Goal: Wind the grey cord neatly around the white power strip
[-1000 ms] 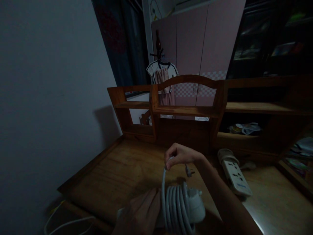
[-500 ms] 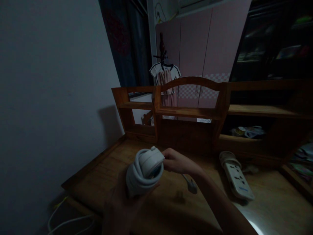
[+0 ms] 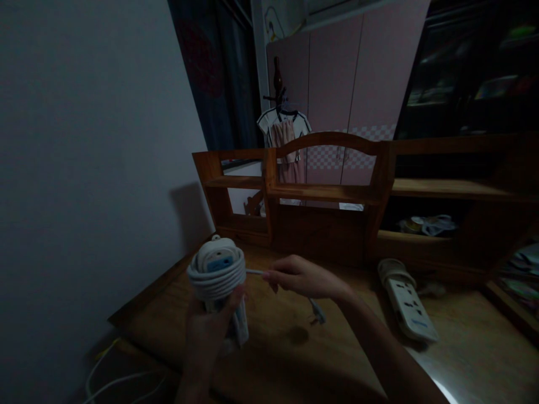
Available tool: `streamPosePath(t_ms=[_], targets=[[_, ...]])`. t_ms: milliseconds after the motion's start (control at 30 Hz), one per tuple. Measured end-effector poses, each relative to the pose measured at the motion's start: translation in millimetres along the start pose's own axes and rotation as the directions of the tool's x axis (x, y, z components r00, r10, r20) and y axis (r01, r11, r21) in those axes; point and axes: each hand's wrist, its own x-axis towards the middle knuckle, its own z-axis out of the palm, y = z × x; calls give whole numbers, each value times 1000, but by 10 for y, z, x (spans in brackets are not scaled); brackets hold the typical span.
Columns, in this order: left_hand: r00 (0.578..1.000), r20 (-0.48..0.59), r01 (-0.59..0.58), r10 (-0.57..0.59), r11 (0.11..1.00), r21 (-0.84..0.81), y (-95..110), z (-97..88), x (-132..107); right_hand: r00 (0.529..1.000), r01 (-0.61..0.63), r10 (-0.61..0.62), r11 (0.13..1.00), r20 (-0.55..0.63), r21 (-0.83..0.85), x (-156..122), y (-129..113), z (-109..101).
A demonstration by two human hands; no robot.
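Note:
My left hand (image 3: 208,331) is closed round a white power strip (image 3: 218,280) held upright over the wooden desk (image 3: 290,348), its white cord wound in several turns round its upper end. My right hand (image 3: 301,276) pinches the loose end of that cord (image 3: 255,272) just to the right of the strip. The cord's plug (image 3: 316,314) dangles below my right hand, above the desk.
A second white power strip (image 3: 406,300) lies on the desk at the right. A wooden shelf unit (image 3: 328,191) stands along the desk's back. A bare wall is at the left. White cables (image 3: 113,384) lie on the floor at the lower left.
My left hand lifted the wound power strip from low in front of me and turned it upright at the left. My right hand followed with the cord end, the plug swinging below.

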Motion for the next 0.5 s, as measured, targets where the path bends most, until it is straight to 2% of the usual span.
streamPosePath(t_ms=[100, 167, 300, 400, 500], targets=[[986, 98, 158, -135, 943, -292, -112, 43, 129, 996, -10, 2, 995, -84, -97, -70, 13, -106], [985, 81, 172, -153, 924, -342, -214, 65, 213, 989, -35, 6, 980, -149, -194, -132, -4, -178], [986, 69, 168, -155, 944, -286, -403, 121, 326, 975, -108, 12, 898, -220, -427, -225, -123, -205], [980, 84, 192, -179, 965, -178, -470, 183, 370, 965, -131, -52, 754, -258, -643, -231, -223, -82], [977, 171, 142, -130, 988, -57, -493, 268, 413, 971, -93, -121, 608, -208, -788, -213, -279, 83]])
